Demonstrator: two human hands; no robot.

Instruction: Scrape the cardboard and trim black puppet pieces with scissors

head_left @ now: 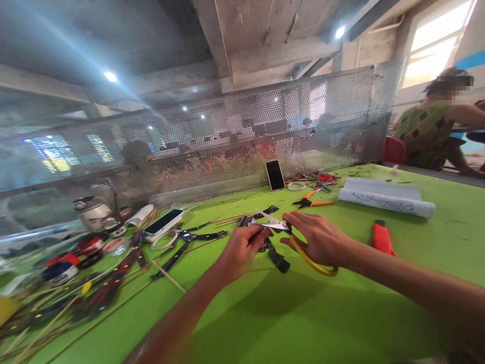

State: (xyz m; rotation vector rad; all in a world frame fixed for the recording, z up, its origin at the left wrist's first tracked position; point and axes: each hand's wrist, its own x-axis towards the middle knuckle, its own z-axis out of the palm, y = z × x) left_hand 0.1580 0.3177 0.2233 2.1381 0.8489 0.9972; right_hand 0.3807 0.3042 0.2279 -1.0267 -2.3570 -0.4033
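Observation:
My right hand (316,237) is closed on a pair of scissors (278,225) with yellow handles, one loop hanging below the palm. The blades are spread apart and point left, over the fingertips of my left hand (242,250). That hand pinches a dark, shiny strip-like piece (246,220), partly hidden by the fingers and blades. Below the hands hangs or lies a black, flared end (279,261); whether it belongs to the same piece I cannot tell. Left of my left hand, a black branching strip piece (185,242) lies on the green table (235,318).
Orange-handled pliers (312,203), a red-handled tool (382,237) and a paper roll (386,197) lie to the right. A phone (275,175) leans against the perforated screen (227,146). Left are a white device (164,225), thin sticks (102,318) and tape rolls (60,272). A person (428,126) sits beyond.

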